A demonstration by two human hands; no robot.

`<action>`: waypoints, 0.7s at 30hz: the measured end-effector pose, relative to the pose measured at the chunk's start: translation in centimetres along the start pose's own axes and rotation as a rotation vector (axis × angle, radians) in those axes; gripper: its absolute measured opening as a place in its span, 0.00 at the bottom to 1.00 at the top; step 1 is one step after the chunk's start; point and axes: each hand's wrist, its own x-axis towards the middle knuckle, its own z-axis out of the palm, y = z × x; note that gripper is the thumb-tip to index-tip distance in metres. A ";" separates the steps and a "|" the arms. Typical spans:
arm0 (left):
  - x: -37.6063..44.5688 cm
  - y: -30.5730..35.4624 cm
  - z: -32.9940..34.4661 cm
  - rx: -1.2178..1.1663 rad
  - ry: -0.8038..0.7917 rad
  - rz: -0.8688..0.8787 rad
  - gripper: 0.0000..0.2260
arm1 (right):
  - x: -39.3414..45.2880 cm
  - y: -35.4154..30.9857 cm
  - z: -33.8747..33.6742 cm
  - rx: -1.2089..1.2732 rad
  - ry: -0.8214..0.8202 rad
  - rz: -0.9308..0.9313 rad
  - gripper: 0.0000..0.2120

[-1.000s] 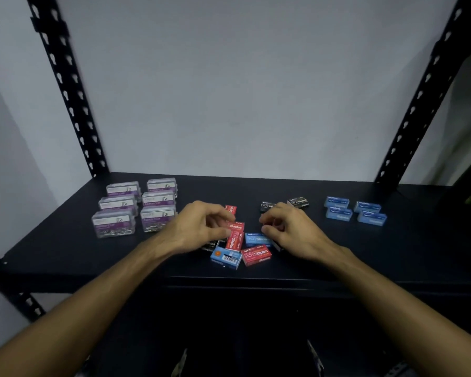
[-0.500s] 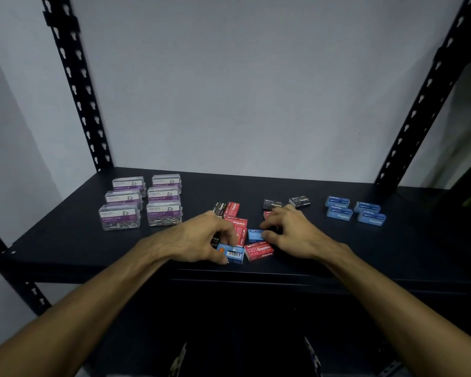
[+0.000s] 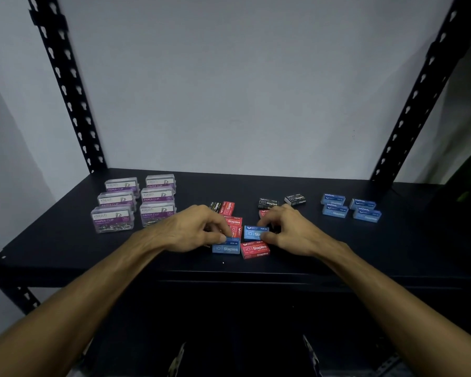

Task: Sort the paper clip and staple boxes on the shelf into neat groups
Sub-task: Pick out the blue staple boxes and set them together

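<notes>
Mixed staple boxes sit in a loose cluster at the front middle of the black shelf. Nearest the edge: a blue staple box, and just beside it on the right a red staple box, tilted slightly. Behind these, a second blue box and two more red boxes, partly hidden by fingers.

Left hand: fingers curled, thumb and forefinger tips pinching the top edge of the front blue staple box. Right hand: fingers curled down over the second blue box, thumb against its right end; grip appears to be a pinch. A further red box shows only as a sliver behind the right fingers.

Further back, a black box and a red box lie side by side, the black one half covered by the left knuckles. Two black staple boxes lie behind the right hand, apart from each other.

Far left: six clear paper clip boxes with purple labels, in two neat columns of three. Far right: four blue staple boxes in a tidy two-by-two group, well apart from the cluster.

Perforated black uprights frame the shelf on both sides; a plain pale wall stands behind.
</notes>
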 end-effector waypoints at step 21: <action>0.9 1.4 0.0 0.180 -0.028 -0.005 0.12 | -0.5 -0.9 -0.7 0.218 0.012 0.000 0.08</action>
